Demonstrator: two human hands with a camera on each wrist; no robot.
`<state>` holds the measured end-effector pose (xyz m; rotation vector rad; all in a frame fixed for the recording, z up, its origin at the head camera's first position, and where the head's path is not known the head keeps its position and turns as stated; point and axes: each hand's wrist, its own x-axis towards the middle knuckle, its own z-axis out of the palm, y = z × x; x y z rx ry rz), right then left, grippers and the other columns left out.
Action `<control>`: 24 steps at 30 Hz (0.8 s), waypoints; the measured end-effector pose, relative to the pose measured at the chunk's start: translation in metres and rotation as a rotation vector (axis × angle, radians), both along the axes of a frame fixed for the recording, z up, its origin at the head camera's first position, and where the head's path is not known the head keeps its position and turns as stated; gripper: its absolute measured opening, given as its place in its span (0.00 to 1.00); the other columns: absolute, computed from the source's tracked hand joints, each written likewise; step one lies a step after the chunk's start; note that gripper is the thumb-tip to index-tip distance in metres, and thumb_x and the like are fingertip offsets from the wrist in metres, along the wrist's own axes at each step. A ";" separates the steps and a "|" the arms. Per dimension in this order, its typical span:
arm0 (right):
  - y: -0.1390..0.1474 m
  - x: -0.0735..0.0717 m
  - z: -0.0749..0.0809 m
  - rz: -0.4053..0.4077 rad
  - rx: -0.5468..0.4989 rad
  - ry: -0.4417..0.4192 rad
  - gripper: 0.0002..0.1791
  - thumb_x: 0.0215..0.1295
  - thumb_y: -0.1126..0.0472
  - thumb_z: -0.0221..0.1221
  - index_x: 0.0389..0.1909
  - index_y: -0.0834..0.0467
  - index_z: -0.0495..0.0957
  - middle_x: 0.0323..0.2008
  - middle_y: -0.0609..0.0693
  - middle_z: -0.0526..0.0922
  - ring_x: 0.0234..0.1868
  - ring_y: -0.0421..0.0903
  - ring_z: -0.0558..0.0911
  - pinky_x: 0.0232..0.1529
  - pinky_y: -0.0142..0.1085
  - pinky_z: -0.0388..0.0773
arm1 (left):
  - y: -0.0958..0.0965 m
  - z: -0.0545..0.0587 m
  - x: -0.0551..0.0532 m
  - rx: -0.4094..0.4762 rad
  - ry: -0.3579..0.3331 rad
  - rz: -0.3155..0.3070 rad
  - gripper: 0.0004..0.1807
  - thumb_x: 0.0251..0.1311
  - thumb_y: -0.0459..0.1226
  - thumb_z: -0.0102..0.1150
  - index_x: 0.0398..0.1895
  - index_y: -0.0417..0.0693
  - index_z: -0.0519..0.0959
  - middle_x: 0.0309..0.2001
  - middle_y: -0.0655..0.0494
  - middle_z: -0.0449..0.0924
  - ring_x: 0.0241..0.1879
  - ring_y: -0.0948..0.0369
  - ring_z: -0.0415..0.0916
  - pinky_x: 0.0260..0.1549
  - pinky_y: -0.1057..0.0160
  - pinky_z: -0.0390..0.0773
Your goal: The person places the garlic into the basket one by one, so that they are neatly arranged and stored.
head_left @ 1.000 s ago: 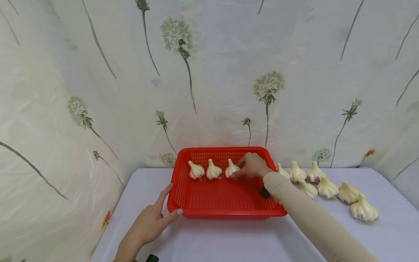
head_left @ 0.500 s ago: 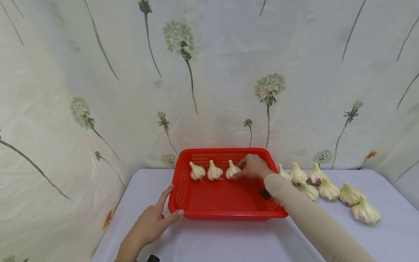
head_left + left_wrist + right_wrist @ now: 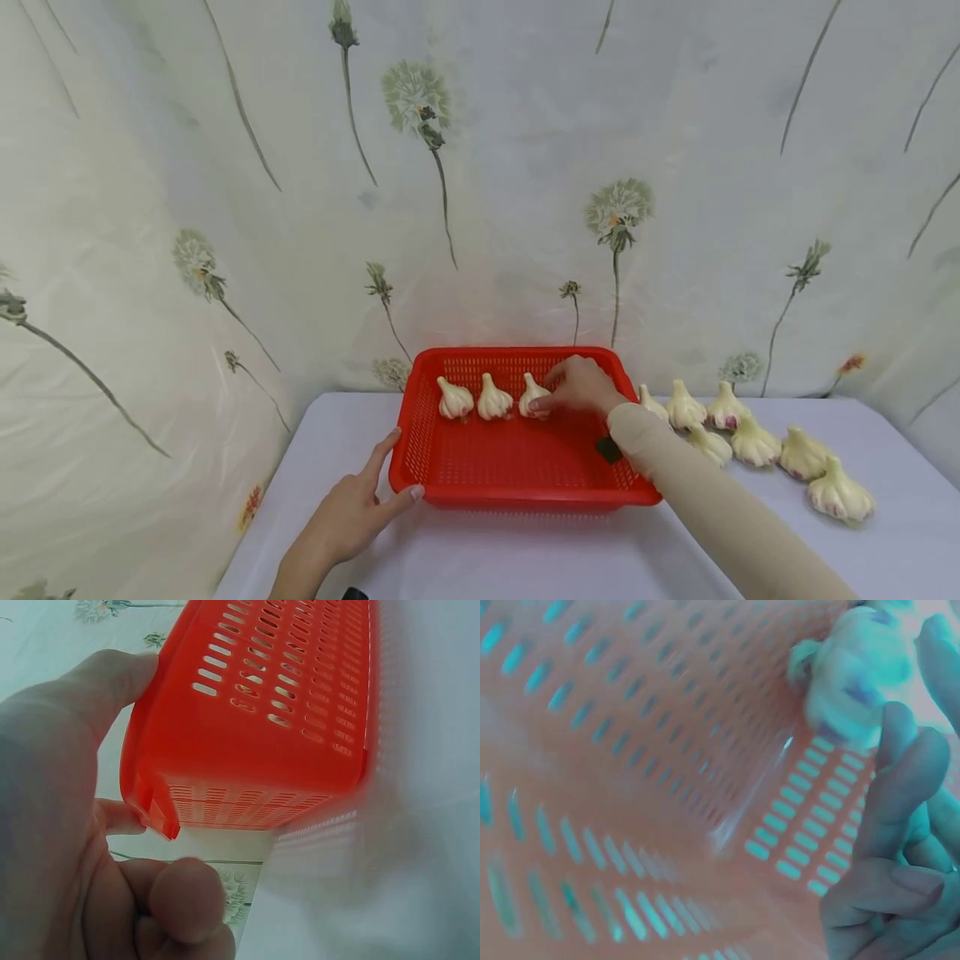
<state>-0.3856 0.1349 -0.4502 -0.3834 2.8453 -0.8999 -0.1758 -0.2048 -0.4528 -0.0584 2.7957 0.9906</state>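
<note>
A red plastic basket (image 3: 517,487) with slotted walls stands on the table. Three garlic bulbs are lined up inside towards the back: a left one (image 3: 455,400), a middle one (image 3: 494,400) and a right one (image 3: 531,398). My right hand (image 3: 581,385) reaches over the basket's right side and grips the right bulb with thumb and fingers. The right wrist view has this garlic bulb (image 3: 859,682) at the fingertips, stem pointing left. My left hand (image 3: 352,510) touches the basket's front left corner, straight thumb and index finger spread along the rim; its other fingers bend loosely below in the left wrist view.
Right of the basket, several more garlic bulbs (image 3: 755,442) lie on the white-covered table (image 3: 341,429), partly behind the right sleeve (image 3: 712,492). A pale sheet (image 3: 510,192) printed with dandelions hangs behind and to the left.
The head view has tilted slightly, so everything sits a little lower in it. Both hands, the basket and the bulbs keep nearly the same places relative to one another.
</note>
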 end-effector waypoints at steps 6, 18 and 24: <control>0.013 0.007 0.009 0.031 -0.059 0.082 0.35 0.43 0.35 0.74 0.47 0.55 0.87 0.46 0.51 0.86 0.43 0.49 0.80 0.39 0.42 0.80 | 0.003 -0.003 0.001 -0.004 -0.011 -0.007 0.48 0.54 0.69 0.56 0.77 0.70 0.51 0.19 0.54 0.71 0.19 0.59 0.67 0.19 0.63 0.67; 0.074 0.024 0.086 0.090 -0.071 0.141 0.33 0.49 0.37 0.72 0.49 0.56 0.85 0.42 0.51 0.87 0.30 0.47 0.81 0.29 0.38 0.79 | 0.003 -0.002 0.002 -0.012 0.011 -0.007 0.47 0.55 0.70 0.54 0.76 0.72 0.51 0.19 0.54 0.71 0.19 0.59 0.68 0.19 0.62 0.67; 0.133 0.038 0.103 0.044 0.062 0.162 0.34 0.51 0.37 0.71 0.51 0.58 0.83 0.26 0.45 0.87 0.22 0.44 0.82 0.27 0.38 0.80 | 0.004 0.001 0.003 -0.001 0.003 0.007 0.47 0.56 0.68 0.56 0.76 0.70 0.52 0.17 0.54 0.69 0.18 0.59 0.66 0.18 0.63 0.66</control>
